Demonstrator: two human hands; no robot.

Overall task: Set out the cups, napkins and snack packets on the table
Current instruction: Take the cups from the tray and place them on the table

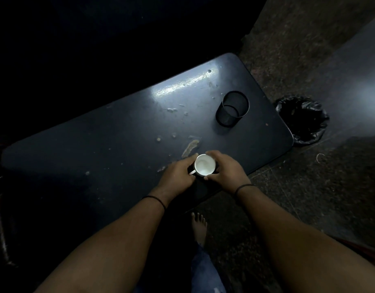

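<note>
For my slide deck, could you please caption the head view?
Both hands, left hand and right hand, cradle a small white cup over a dark table.

Very dim, grainy view. One bright glare streak lies on the dark table (118,132) toward its far edge; beyond the table all is black. Wide-angle bending curves the table's edges.

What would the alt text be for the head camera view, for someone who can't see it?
Both hands, left hand and right hand, cup a white cup near the front edge of a dark, scuffed table in dim light. A black mesh holder stands farther back; a bin sits on the floor beyond the table's end.
</note>
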